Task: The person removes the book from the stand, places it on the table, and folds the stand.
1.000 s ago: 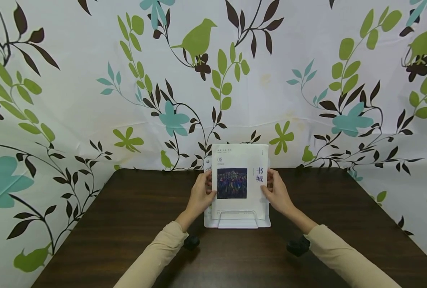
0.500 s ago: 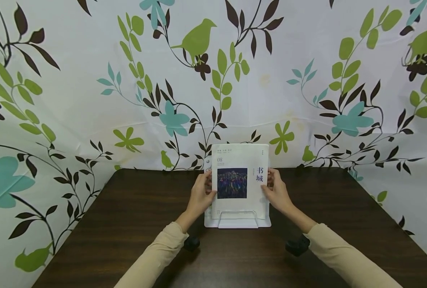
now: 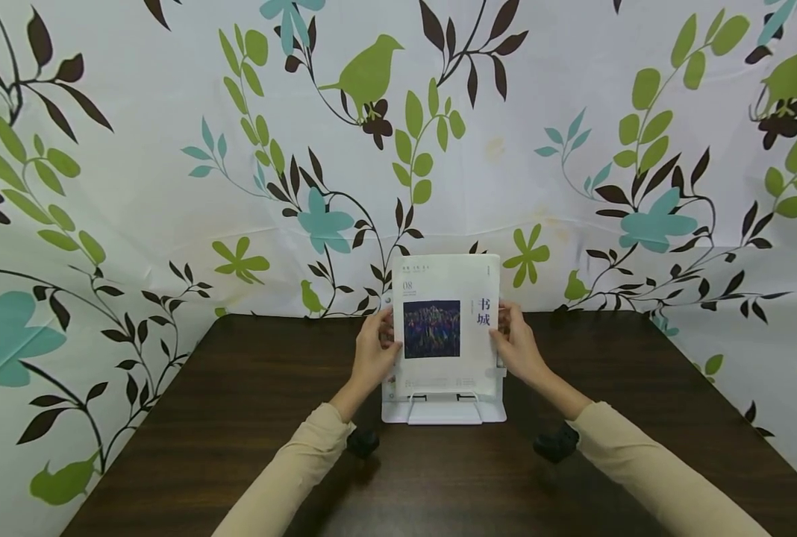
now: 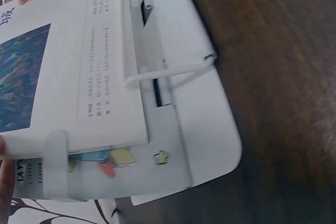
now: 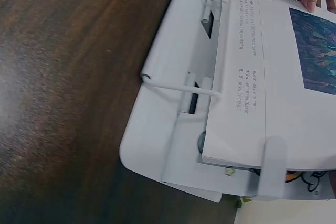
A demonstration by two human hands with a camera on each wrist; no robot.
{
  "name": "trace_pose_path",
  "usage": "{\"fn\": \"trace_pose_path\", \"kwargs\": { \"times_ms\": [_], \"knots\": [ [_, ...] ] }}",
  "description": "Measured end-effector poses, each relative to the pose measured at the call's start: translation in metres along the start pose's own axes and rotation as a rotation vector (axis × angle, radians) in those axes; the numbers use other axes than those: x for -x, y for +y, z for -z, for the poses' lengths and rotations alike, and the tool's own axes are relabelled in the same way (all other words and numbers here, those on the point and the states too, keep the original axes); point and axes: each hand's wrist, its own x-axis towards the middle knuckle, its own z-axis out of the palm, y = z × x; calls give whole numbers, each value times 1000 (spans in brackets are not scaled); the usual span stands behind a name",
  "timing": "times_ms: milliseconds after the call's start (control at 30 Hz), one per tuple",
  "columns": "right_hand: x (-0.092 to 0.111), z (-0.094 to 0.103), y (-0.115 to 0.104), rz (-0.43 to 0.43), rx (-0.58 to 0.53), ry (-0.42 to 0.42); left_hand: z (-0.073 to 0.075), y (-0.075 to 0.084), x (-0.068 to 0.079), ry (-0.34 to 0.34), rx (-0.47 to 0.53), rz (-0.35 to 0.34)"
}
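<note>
A white magazine (image 3: 439,377) with a dark colourful picture on its cover stands upright in front of a white book stand (image 3: 444,415). My left hand (image 3: 374,356) grips its left edge, thumb on the cover. On the opposite edge my right hand (image 3: 523,353) holds it likewise. The magazine's lower edge sits above the stand's front ledge. A white wire bar (image 4: 170,73) juts from the stand in front of that lower edge. White tabs of the stand, such as the side tab (image 5: 273,169), overlap the magazine's side edges. Fingers behind the magazine are mostly hidden.
The stand rests on a dark brown wooden table (image 3: 251,418), toward its far edge. Behind it hangs a white cloth (image 3: 466,186) printed with birds, leaves and flowers. Small black devices, one being the left wrist device (image 3: 363,443), show under both wrists.
Both hands and the magazine have moved up slightly, and the magazine's lower edge has risen from behind the wire bar. The stand's base has stayed in place.
</note>
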Motion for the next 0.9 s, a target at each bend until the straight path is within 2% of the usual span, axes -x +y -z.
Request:
{"fn": "trace_pose_path", "kwargs": {
  "times_ms": [233,533,767,900],
  "knots": [
    [-7,11,-43,11,16,0,1,4,-12,15,-9,-5],
    [-19,16,-51,53,12,24,6,15,-23,60,7,-48],
    [-31,18,-32,44,-18,31,8,21,-29,102,25,-112],
    [-33,21,-32,43,-11,38,9,24,-31,109,48,-136]
  ]
}}
